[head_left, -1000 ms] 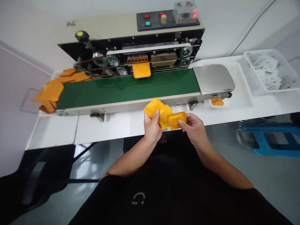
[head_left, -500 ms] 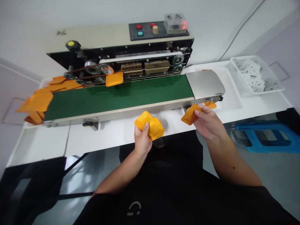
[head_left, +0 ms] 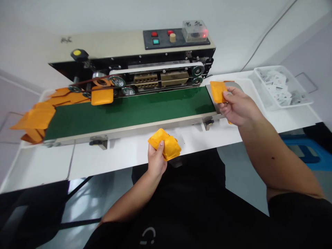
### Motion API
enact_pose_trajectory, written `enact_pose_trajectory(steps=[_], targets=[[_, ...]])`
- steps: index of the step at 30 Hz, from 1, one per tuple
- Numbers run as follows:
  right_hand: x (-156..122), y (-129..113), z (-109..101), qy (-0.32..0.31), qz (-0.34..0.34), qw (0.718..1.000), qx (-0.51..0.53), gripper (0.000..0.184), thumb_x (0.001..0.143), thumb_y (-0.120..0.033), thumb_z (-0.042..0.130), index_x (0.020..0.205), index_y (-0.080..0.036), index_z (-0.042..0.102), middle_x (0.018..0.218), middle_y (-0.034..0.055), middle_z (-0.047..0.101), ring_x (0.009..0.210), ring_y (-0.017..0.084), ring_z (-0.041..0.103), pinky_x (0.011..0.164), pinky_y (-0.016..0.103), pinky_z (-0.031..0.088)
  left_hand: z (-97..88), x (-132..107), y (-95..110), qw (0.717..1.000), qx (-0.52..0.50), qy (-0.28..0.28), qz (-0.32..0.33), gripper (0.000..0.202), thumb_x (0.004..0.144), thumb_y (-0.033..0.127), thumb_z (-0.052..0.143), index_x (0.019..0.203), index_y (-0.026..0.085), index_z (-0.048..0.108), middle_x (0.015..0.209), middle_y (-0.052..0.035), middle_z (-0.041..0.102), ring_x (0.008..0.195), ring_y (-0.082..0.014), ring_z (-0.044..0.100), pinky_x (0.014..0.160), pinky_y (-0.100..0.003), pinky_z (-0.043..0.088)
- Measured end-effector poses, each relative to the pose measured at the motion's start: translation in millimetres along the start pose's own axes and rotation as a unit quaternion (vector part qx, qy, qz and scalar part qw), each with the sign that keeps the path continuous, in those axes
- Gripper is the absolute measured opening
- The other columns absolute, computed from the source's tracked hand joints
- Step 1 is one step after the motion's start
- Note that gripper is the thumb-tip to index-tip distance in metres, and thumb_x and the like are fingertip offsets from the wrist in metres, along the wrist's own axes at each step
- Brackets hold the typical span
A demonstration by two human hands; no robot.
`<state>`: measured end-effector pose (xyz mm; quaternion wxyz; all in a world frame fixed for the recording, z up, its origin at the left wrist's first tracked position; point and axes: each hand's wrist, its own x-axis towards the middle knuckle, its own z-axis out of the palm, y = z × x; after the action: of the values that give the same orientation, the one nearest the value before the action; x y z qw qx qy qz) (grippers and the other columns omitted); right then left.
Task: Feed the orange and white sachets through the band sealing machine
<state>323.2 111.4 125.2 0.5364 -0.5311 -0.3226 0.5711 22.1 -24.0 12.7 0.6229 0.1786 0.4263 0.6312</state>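
My left hand (head_left: 157, 157) is closed on a few overlapping yellow-orange pouches (head_left: 167, 143), held in front of the machine near the table's front edge. Between the thumb and fingers of my right hand (head_left: 237, 103) is a single orange pouch (head_left: 218, 91), raised over the right end of the conveyor. The band sealing machine (head_left: 119, 52) has a green conveyor belt (head_left: 145, 109) along its front. Another orange pouch (head_left: 102, 96) hangs at the rollers on the left, its top edge within the machine.
Many orange pouches (head_left: 38, 116) are heaped at the belt's left end. On the right, a clear plastic bin (head_left: 264, 95) holds small white packets (head_left: 277, 84). A white tray (head_left: 250, 84) lies beside the belt's metal end plate. A blue stool (head_left: 321, 155) stands below the table at right.
My right hand has lifted its pouch up and forward, from the table's front to above the conveyor's right end. The pouch in the machine has travelled left. My left hand stays nearly still.
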Motion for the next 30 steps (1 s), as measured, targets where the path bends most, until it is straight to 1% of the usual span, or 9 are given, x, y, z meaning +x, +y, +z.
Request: enact_pose_trajectory(steps=[3, 6, 10, 14, 19, 25, 28, 30], targets=[[27, -5, 3, 0.026, -0.014, 1.0, -0.009, 0.03, 0.087, -0.019, 0.081, 0.11, -0.026, 0.063, 0.089, 0.0027, 0.072, 0.061, 0.012, 0.064, 0.049, 0.021, 0.054, 0.1, 1, -1, 1.0, -0.002, 0.0, 0.003, 0.05, 0.087, 0.041, 0.092, 0.124, 0.024, 0.062, 0.116, -0.0075, 0.08, 0.107, -0.0286, 0.082, 0.098, -0.047, 0.067], [45, -5, 9, 0.059, -0.016, 0.998, -0.02, 0.033, 0.088, -0.011, 0.073, 0.115, -0.024, 0.061, 0.092, 0.0047, 0.074, 0.061, 0.012, 0.067, 0.05, 0.02, 0.058, -0.3, 3, -1, 1.0, -0.001, 0.0, 0.004, 0.05, 0.088, 0.04, 0.091, 0.125, 0.024, 0.062, 0.117, -0.0074, 0.079, 0.104, -0.0278, 0.083, 0.098, -0.048, 0.067], [59, -3, 18, 0.09, -0.012, 0.995, -0.033, 0.041, 0.087, -0.003, 0.067, 0.121, -0.024, 0.058, 0.093, 0.0044, 0.072, 0.062, 0.012, 0.069, 0.053, 0.019, 0.061, 0.2, 6, -1, 1.0, -0.002, 0.002, 0.003, 0.051, 0.089, 0.04, 0.091, 0.127, 0.025, 0.061, 0.118, -0.0072, 0.079, 0.103, -0.0278, 0.083, 0.097, -0.048, 0.067], [70, -2, 23, 0.092, -0.021, 0.995, -0.039, 0.041, 0.09, 0.0, 0.064, 0.122, -0.024, 0.057, 0.098, 0.0038, 0.072, 0.067, 0.012, 0.071, 0.057, 0.02, 0.065, 1.1, 8, -4, 1.0, 0.004, -0.008, 0.002, 0.05, 0.091, 0.041, 0.088, 0.129, 0.025, 0.061, 0.117, -0.0073, 0.08, 0.104, -0.0284, 0.083, 0.098, -0.049, 0.067], [81, 3, 26, 0.075, -0.023, 0.996, -0.037, 0.046, 0.087, -0.002, 0.069, 0.124, -0.025, 0.056, 0.098, 0.0018, 0.073, 0.068, 0.011, 0.071, 0.06, 0.02, 0.066, 0.7, 8, -7, 1.0, -0.001, -0.007, -0.004, 0.05, 0.091, 0.041, 0.089, 0.128, 0.025, 0.06, 0.118, -0.0081, 0.08, 0.105, -0.0286, 0.083, 0.098, -0.049, 0.067], [87, 5, 36, 0.045, -0.032, 0.998, -0.024, 0.041, 0.086, -0.008, 0.077, 0.117, -0.026, 0.058, 0.095, 0.0012, 0.072, 0.064, 0.01, 0.068, 0.058, 0.021, 0.065, 0.4, 6, -6, 1.0, 0.0, -0.003, -0.009, 0.051, 0.09, 0.042, 0.089, 0.128, 0.025, 0.059, 0.121, -0.0093, 0.08, 0.108, -0.029, 0.082, 0.098, -0.048, 0.067], [80, 3, 37, 0.028, -0.032, 0.999, -0.025, 0.037, 0.087, -0.016, 0.082, 0.114, -0.026, 0.059, 0.096, 0.0018, 0.071, 0.066, 0.012, 0.069, 0.059, 0.024, 0.066, 0.8, 5, -4, 1.0, 0.005, -0.009, -0.011, 0.05, 0.091, 0.043, 0.089, 0.127, 0.025, 0.059, 0.12, -0.0095, 0.08, 0.108, -0.0298, 0.083, 0.097, -0.049, 0.067], [65, 4, 36, 0.031, -0.026, 0.999, -0.03, 0.035, 0.088, -0.023, 0.083, 0.114, -0.027, 0.06, 0.094, 0.0008, 0.069, 0.066, 0.012, 0.069, 0.06, 0.024, 0.066, 0.5, 4, -3, 1.0, 0.008, -0.01, -0.012, 0.05, 0.091, 0.044, 0.089, 0.126, 0.025, 0.059, 0.118, -0.0094, 0.08, 0.107, -0.0301, 0.083, 0.097, -0.049, 0.067]])
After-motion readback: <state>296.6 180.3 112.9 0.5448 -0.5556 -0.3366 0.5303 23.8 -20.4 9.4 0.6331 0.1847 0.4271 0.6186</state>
